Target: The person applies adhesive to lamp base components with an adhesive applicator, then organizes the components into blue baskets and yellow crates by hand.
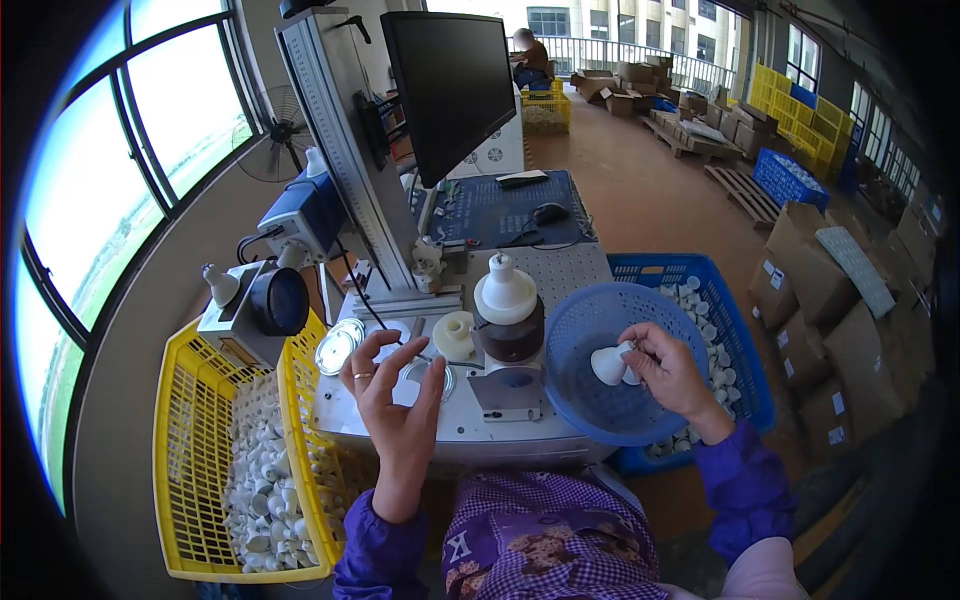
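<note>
My right hand [668, 372] is over the blue plastic colander [570, 400], its fingers closed on a white cone-shaped lamp housing [607, 365]. Part of a second white piece shows below its fingers; I cannot make out whether it is held too. Raised above the front of the machine table, my left hand [398, 395] has its fingers spread and nothing in it. Between the hands, a white lamp housing [505, 290] stands upright, narrow end up, on a dark round fixture [512, 340]. Beside it lies a cream plastic ring [454, 335].
A yellow crate [180, 480] full of white housings is at the left. Under the colander, a blue crate [755, 370] holds more. A marking-machine head [278, 300], column [345, 150] and monitor [450, 90] rise ahead. Cardboard boxes [820, 270] line the right; a person [533, 60] sits far back.
</note>
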Demonstrator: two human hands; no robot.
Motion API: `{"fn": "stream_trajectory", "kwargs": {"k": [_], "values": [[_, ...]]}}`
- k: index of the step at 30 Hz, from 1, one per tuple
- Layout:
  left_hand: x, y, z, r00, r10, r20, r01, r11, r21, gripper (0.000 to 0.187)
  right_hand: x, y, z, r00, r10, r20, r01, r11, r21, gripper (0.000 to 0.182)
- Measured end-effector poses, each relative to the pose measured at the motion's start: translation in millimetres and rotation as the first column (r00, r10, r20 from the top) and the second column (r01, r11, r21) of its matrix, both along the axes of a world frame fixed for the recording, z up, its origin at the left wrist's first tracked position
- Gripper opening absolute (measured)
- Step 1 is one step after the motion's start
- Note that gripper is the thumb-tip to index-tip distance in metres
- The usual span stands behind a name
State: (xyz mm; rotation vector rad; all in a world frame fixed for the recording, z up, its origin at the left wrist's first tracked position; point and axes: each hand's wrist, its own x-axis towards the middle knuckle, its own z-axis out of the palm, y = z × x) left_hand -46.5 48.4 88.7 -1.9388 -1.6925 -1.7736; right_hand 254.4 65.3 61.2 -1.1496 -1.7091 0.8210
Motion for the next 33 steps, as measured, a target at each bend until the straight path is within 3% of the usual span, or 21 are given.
{"fn": "stream_trajectory", "kwargs": {"k": [3, 8, 10, 11, 12, 14, 17, 23, 27, 30, 32, 33], "values": [[22, 30, 18, 0.995, -0.104, 0.003, 0.104, 0.995, -0.009, 0.028, -1, 1, 10, 0.999, -0.013, -0.033, 0.012, 1.0, -0.021, 0.02], [43, 74, 32, 0.972, -0.235, -0.026, 0.231, 0.965, -0.123, 0.033, -27, 13, 55, 0.996, 0.047, -0.081, -0.037, 0.993, 0.114, 0.02], [42, 86, 29, 0.928, -0.368, 0.061, 0.373, 0.91, -0.18, 0.036, -44, 24, 71, 0.996, 0.063, -0.069, -0.051, 0.985, 0.163, 0.02], [40, 84, 31, 0.916, -0.362, 0.172, 0.386, 0.913, -0.13, 0.034, -52, 31, 79, 0.995, 0.079, -0.056, -0.066, 0.976, 0.208, 0.021], [35, 80, 33, 0.916, -0.364, 0.168, 0.386, 0.913, -0.129, 0.034, -60, 38, 85, 0.995, 0.078, -0.059, -0.064, 0.975, 0.212, 0.021], [20, 66, 31, 0.781, -0.4, 0.48, 0.468, 0.883, -0.025, 0.026, -76, 53, 94, 0.995, 0.091, 0.046, -0.1, 0.952, 0.291, 0.021], [6, 36, 27, 0.671, -0.433, 0.602, 0.5, 0.863, 0.063, 0.019, -93, 80, 87, 0.978, 0.146, 0.148, -0.193, 0.904, 0.382, 0.023], [-13, 6, -9, 0.591, -0.381, 0.711, 0.53, 0.848, 0.013, 0.019, -103, 78, 98, 0.92, 0.132, 0.368, -0.24, 0.934, 0.265, 0.023], [-10, -2, -20, 0.579, -0.334, 0.744, 0.547, 0.835, -0.05, 0.018, -103, 82, 102, 0.916, 0.14, 0.375, -0.253, 0.928, 0.272, 0.024], [-5, -6, -27, 0.564, -0.326, 0.759, 0.573, 0.816, -0.075, 0.018, -105, 84, 103, 0.904, 0.164, 0.395, -0.239, 0.96, 0.149, 0.024], [-4, -8, -33, 0.52, -0.336, 0.785, 0.591, 0.805, -0.046, 0.018, -102, 97, 80, 0.945, 0.324, 0.052, -0.326, 0.944, 0.053, 0.024], [-4, -9, -35, 0.533, -0.325, 0.781, 0.592, 0.803, -0.069, 0.019, -101, 96, 79, 0.944, 0.324, 0.055, -0.327, 0.944, 0.051, 0.024]]}}
